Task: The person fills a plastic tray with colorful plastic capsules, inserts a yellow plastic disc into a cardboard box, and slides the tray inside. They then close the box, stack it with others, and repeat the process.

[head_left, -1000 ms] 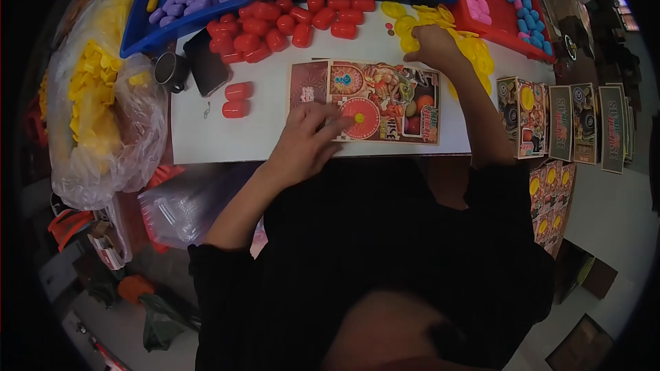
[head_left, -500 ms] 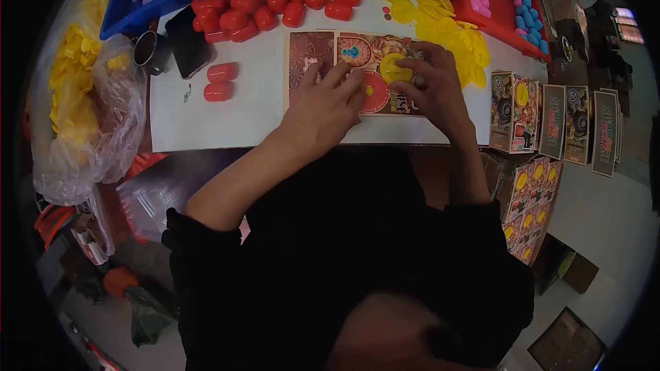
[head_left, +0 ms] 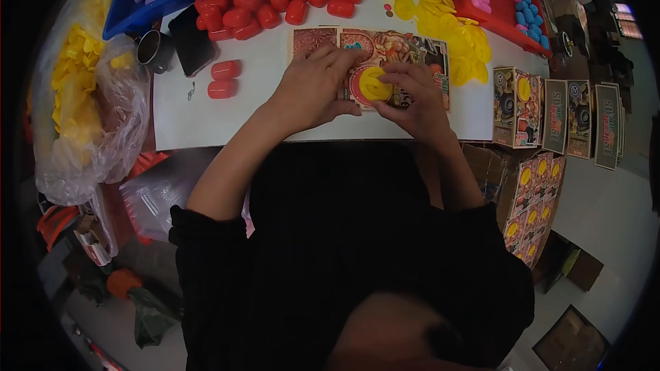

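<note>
A printed cardboard box (head_left: 434, 47) lies flat on the white tabletop, with a patterned dark-red panel at its left end. My left hand (head_left: 309, 89) rests over that left part, fingers spread, the thumb pointing toward the round red print. Over this print sits a round yellow plastic disc (head_left: 372, 86) with a raised ridge across it. The fingers and thumb of my right hand (head_left: 416, 102) close on the disc's right edge, hiding part of the artwork beneath.
Red capsules (head_left: 247, 0) are heaped behind the box, and two more red capsules (head_left: 223, 88) lie at left near a dark phone (head_left: 190, 41) and a cup (head_left: 152, 51). Yellow discs (head_left: 450, 34) pile at back right. Printed boxes (head_left: 505, 106) stand right. Blue tray (head_left: 130, 17) and red tray (head_left: 481, 24) line the back.
My right hand has carried the yellow disc left and toward me, onto the red circle. My left hand has shifted slightly left, uncovering that circle.
</note>
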`<state>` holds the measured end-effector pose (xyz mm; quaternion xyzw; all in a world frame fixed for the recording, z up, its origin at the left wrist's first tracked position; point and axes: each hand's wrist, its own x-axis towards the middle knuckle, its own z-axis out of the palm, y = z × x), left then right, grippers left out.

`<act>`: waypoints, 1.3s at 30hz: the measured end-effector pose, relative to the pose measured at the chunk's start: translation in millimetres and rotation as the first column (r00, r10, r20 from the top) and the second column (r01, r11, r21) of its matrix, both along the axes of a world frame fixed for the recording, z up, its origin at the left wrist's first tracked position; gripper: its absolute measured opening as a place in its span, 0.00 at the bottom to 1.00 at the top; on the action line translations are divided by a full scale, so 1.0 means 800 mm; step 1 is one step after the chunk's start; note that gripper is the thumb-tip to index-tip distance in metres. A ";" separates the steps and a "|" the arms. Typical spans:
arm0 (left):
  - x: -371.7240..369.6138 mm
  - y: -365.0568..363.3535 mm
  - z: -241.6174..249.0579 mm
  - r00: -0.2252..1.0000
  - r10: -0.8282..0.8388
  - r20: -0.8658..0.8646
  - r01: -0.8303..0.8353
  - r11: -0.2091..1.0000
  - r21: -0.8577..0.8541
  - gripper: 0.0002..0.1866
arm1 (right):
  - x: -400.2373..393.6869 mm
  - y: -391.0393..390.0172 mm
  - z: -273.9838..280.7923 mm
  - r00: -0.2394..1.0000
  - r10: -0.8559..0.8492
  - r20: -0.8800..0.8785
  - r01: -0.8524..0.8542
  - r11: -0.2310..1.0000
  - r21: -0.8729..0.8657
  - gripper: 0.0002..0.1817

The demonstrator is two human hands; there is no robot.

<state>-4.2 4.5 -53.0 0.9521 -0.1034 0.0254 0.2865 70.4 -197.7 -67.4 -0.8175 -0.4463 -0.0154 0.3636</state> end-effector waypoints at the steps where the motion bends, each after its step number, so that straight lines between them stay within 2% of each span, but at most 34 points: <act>1: 0.000 -0.001 0.001 1.000 0.012 0.003 -0.012 1.000 -0.020 0.39 | -0.001 0.001 0.000 1.000 -0.005 0.013 0.005 1.000 -0.007 0.20; 5: 0.003 0.003 -0.001 1.000 -0.003 0.027 0.004 1.000 -0.028 0.38 | -0.004 0.006 0.003 1.000 -0.009 -0.005 0.009 1.000 -0.029 0.20; 6: 0.006 0.005 -0.001 1.000 0.006 -0.010 -0.007 0.997 -0.082 0.36 | -0.002 0.006 0.005 1.000 -0.013 -0.009 0.013 1.000 -0.027 0.20; 8: 0.017 0.009 0.000 0.999 0.009 -0.054 -0.016 0.991 -0.135 0.33 | 0.003 0.002 0.009 0.999 0.030 -0.042 -0.036 0.991 -0.126 0.20; 9: 0.027 0.009 0.000 0.994 -0.004 -0.106 -0.006 0.995 -0.101 0.29 | 0.008 -0.001 0.010 0.999 0.024 -0.049 -0.030 0.992 -0.127 0.20; 11: 0.048 0.006 0.014 0.986 -0.026 -0.163 0.016 0.998 -0.067 0.26 | 0.023 -0.007 0.009 0.982 0.140 -0.125 -0.152 0.985 -0.086 0.17; 12: 0.060 0.001 0.032 0.942 -0.004 -0.336 0.011 1.000 0.021 0.23 | 0.032 -0.006 0.012 0.982 0.132 -0.133 -0.144 0.986 -0.088 0.17; 13: 0.070 -0.005 0.043 0.869 0.038 -0.494 0.019 0.994 0.109 0.19 | 0.043 -0.004 0.017 0.944 0.143 -0.298 -0.183 0.977 -0.113 0.16; 14: 0.078 -0.009 0.045 0.867 0.038 -0.497 0.020 0.994 0.110 0.19 | 0.048 -0.002 0.020 0.880 0.147 -0.452 -0.227 0.965 -0.128 0.16; 15: 0.087 -0.010 0.049 0.868 0.005 -0.497 0.088 0.983 0.163 0.19 | 0.045 0.000 0.021 0.881 0.151 -0.449 -0.228 0.966 -0.124 0.16; 16: 0.095 -0.009 0.050 0.867 -0.026 -0.498 0.154 0.964 0.217 0.18 | 0.039 0.005 0.022 0.895 0.070 -0.441 -0.153 0.976 -0.155 0.16; 17: 0.103 -0.007 0.050 0.868 -0.023 -0.497 0.153 0.963 0.221 0.18 | 0.031 0.009 0.023 0.902 -0.013 -0.432 -0.075 0.980 -0.185 0.16; 18: 0.111 -0.006 0.049 0.864 -0.054 -0.501 0.218 0.937 0.274 0.20 | 0.023 0.010 0.021 0.902 -0.011 -0.431 -0.075 0.980 -0.183 0.16; 20: 0.113 -0.009 0.043 0.851 -0.090 -0.518 0.288 0.904 0.317 0.22 | 0.005 0.004 0.010 0.988 -0.015 -0.154 0.005 0.998 -0.063 0.15; 22: 0.108 -0.010 0.039 0.892 -0.096 -0.442 0.233 0.935 0.268 0.16 | 0.012 0.000 0.005 0.973 0.004 -0.232 -0.013 0.999 -0.037 0.15; 24: 0.104 -0.015 0.041 0.888 -0.088 -0.452 0.235 0.931 0.280 0.16 | 0.017 0.001 0.009 0.953 0.021 -0.302 -0.023 1.000 -0.001 0.14; 26: 0.102 -0.017 0.043 0.889 -0.071 -0.453 0.223 0.930 0.291 0.16 | 0.020 0.006 0.020 0.976 0.055 -0.211 -0.103 0.969 -0.225 0.12; 27: 0.101 -0.018 0.041 0.899 -0.057 -0.435 0.209 0.928 0.309 0.16 | 0.020 0.008 0.023 0.976 0.057 -0.208 -0.104 0.970 -0.222 0.12; 29: 0.099 -0.016 0.037 0.908 -0.033 -0.418 0.184 0.927 0.326 0.16 | 0.014 0.013 0.029 0.990 0.138 0.006 -0.124 0.907 -0.403 0.12; 30: 0.099 -0.015 0.034 0.918 -0.034 -0.395 0.170 0.934 0.315 0.16 | 0.015 0.016 0.035 0.989 0.145 0.005 -0.131 0.906 -0.402 0.12; 32: 0.093 -0.012 0.032 0.930 -0.038 -0.366 0.160 0.938 0.308 0.16 | 0.020 0.017 0.051 0.982 0.164 -0.090 -0.187 0.840 -0.509 0.12; 33: 0.087 -0.008 0.032 0.914 -0.040 -0.404 0.137 0.967 0.214 0.18 | 0.024 0.007 0.046 0.984 0.161 -0.080 -0.179 0.843 -0.508 0.12; 34: 0.081 -0.001 0.034 0.902 -0.041 -0.430 0.103 0.987 0.123 0.20 | 0.033 -0.010 0.031 0.862 0.059 -0.504 -0.211 0.945 -0.250 0.14; 35: 0.068 0.006 0.027 0.958 -0.036 -0.286 0.034 0.999 -0.014 0.22 | 0.045 -0.018 0.017 0.554 0.076 -0.829 -0.117 0.993 0.013 0.16; 36: 0.052 0.016 0.015 0.991 -0.011 -0.135 -0.011 0.987 -0.158 0.25 | 0.039 -0.022 0.005 0.669 0.123 -0.733 -0.039 0.991 0.131 0.17; 37: 0.040 0.026 0.007 0.996 0.073 -0.056 -0.087 0.944 -0.319 0.27 | 0.034 -0.017 0.006 0.681 0.142 -0.719 -0.056 0.988 0.142 0.17; 38: 0.037 0.039 -0.002 0.995 0.081 -0.060 -0.096 0.944 -0.314 0.27 | 0.020 -0.014 0.004 0.738 0.064 -0.672 0.082 0.980 0.184 0.17; 39: 0.031 0.049 -0.011 0.949 0.306 0.076 -0.274 0.920 -0.279 0.28 | 0.006 -0.014 -0.001 0.768 -0.034 -0.639 0.226 0.949 0.221 0.18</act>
